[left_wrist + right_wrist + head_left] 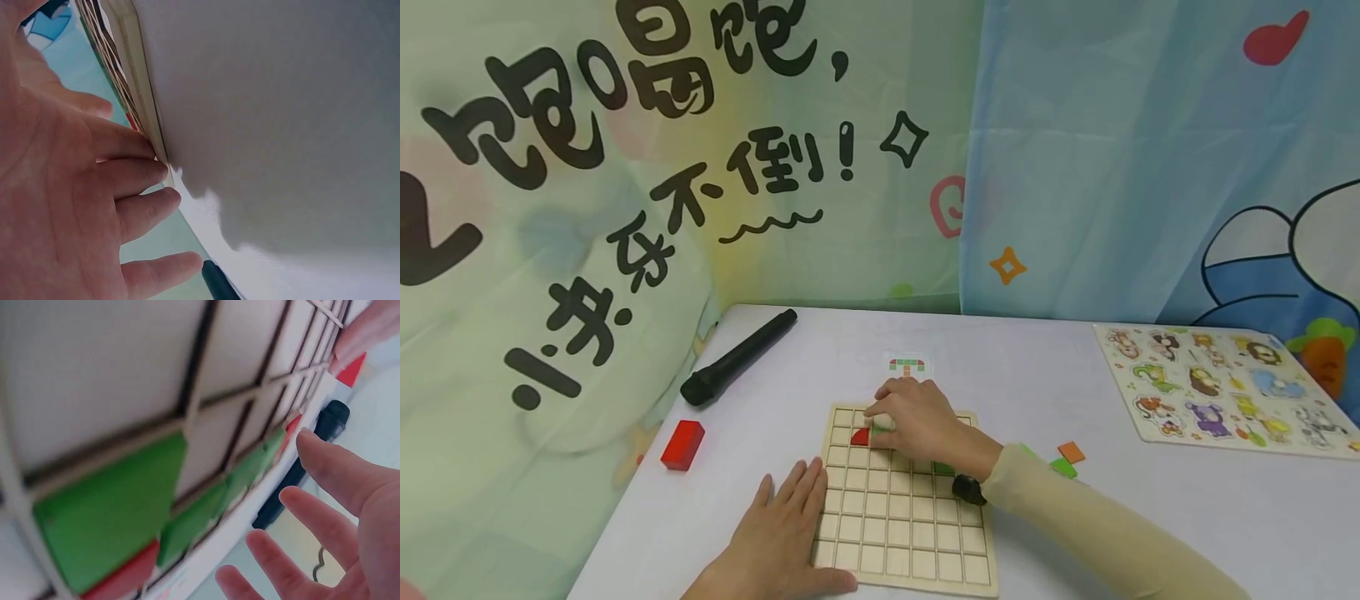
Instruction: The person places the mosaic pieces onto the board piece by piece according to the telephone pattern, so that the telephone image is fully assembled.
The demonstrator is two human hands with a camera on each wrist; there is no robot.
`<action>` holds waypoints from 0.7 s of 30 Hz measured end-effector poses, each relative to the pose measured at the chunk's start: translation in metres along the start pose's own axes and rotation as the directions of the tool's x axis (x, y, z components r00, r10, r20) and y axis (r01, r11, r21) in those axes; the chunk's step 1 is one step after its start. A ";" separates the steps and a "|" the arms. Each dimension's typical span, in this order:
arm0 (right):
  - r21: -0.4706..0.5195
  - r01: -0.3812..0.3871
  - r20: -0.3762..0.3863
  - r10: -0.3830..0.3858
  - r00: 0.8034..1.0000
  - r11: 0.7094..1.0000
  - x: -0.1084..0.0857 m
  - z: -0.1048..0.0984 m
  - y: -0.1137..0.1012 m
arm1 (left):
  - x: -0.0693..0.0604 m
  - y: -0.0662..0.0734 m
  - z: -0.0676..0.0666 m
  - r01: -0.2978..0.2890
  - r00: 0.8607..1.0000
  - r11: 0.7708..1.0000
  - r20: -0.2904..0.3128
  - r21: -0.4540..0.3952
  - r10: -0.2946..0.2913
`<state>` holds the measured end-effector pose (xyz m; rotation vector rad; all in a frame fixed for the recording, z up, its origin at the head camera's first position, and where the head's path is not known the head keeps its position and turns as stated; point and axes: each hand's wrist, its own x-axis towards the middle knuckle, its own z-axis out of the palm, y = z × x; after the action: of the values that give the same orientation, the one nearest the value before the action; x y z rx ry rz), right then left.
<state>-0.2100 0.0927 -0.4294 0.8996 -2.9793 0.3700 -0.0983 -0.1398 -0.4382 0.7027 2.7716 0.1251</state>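
Pale wooden grid board [895, 507] lies lower centre, its red round-cornered tile [860, 437] near the top. I see the left hand [775, 533] straight-fingered against its edge, the right hand [919, 421] spread and apparently empty above; a dragging fingertip could unseat that tile.

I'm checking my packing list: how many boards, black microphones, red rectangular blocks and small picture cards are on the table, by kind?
Boards: 2 (wooden grid board, animal picture board)
Black microphone: 1
Red rectangular block: 1
Small picture card: 1
Total: 5
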 end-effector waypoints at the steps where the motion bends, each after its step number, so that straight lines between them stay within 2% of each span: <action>1: 0.001 0.001 -0.009 -0.001 1.000 1.000 -0.001 -0.002 0.001 | 0.000 0.000 0.000 0.001 1.000 1.000 0.003 0.000 -0.001; 7: 0.045 -0.004 -0.064 0.007 0.998 0.999 -0.019 -0.024 0.011 | 0.001 0.001 -0.001 0.005 1.000 1.000 0.010 -0.001 -0.005; 11: 0.089 -0.043 -0.084 0.051 0.995 0.995 -0.037 -0.039 0.022 | 0.002 0.001 -0.001 0.008 1.000 1.000 0.013 -0.004 -0.008; 21: 0.122 -0.150 -0.144 0.167 0.975 0.981 -0.092 -0.052 0.062 | 0.002 0.000 0.001 -0.009 1.000 1.000 -0.004 0.006 0.009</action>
<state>-0.1697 0.2045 -0.3992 0.6081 -2.9186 0.5842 -0.0992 -0.1386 -0.4398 0.7167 2.7736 0.1204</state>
